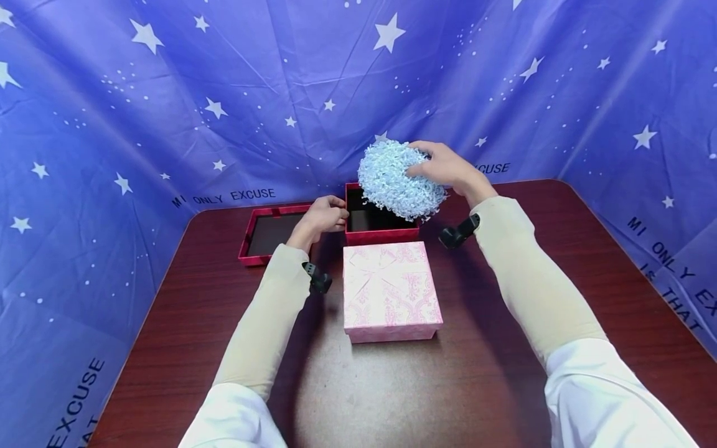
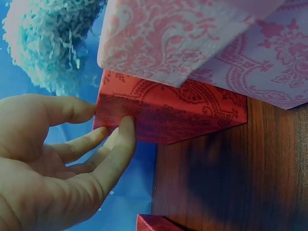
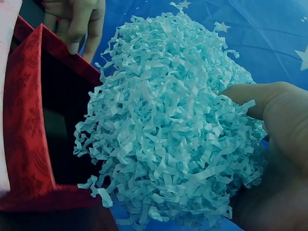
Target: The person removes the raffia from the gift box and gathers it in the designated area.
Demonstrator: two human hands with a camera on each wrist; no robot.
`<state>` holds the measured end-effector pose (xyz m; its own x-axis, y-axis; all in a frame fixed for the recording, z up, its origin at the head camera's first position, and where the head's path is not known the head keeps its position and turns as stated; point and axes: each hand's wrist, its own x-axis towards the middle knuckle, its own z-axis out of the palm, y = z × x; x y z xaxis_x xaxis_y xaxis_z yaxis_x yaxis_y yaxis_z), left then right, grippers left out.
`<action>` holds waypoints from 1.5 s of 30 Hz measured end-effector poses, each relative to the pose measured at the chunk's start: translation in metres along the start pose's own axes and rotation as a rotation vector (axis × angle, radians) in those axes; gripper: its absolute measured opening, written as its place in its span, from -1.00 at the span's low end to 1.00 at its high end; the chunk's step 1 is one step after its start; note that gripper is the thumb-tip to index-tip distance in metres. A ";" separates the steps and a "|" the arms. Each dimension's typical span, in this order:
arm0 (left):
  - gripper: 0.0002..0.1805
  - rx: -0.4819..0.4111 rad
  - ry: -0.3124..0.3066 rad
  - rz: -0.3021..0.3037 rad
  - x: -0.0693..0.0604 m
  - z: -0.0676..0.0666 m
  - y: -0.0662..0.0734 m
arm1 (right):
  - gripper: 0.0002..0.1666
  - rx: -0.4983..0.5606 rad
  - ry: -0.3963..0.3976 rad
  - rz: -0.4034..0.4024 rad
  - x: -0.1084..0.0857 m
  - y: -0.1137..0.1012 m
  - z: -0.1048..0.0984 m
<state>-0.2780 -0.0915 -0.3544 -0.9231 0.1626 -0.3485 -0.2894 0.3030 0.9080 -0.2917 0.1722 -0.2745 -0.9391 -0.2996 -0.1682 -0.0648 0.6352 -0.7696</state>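
My right hand point(image 1: 445, 167) grips a big clump of light blue shredded paper point(image 3: 163, 110), thumb sunk into its side. The clump hangs over the right part of an open red box point(image 1: 381, 236) with a dark inside. At the box's left wall, my left hand point(image 1: 323, 218) touches the red patterned side with its fingertips; in the left wrist view the left hand point(image 2: 72, 154) has its fingers fairly straight. Directly in front of the red box stands a closed pink box point(image 1: 392, 286) with a pale bow on its lid.
A red lid point(image 1: 245, 249) with a dark inside lies left of the red box, behind the left forearm. Everything stands on a dark reddish wooden table point(image 1: 185, 323). A blue curtain with white stars point(image 1: 269, 74) hangs behind and around it.
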 end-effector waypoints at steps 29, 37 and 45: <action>-0.54 -0.046 -0.027 -0.002 0.004 -0.006 -0.002 | -0.08 0.063 0.085 0.058 -0.030 0.057 -0.040; -0.52 -0.042 -0.037 -0.008 0.002 -0.004 -0.002 | -0.08 0.068 0.102 0.073 -0.039 0.079 -0.046; -0.53 -0.044 -0.041 -0.005 0.003 -0.004 -0.004 | -0.07 0.044 0.099 0.117 -0.046 0.105 -0.052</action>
<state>-0.2805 -0.0961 -0.3577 -0.9106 0.1996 -0.3618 -0.3061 0.2622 0.9152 -0.2725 0.2896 -0.3153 -0.9681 -0.1530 -0.1984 0.0595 0.6289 -0.7752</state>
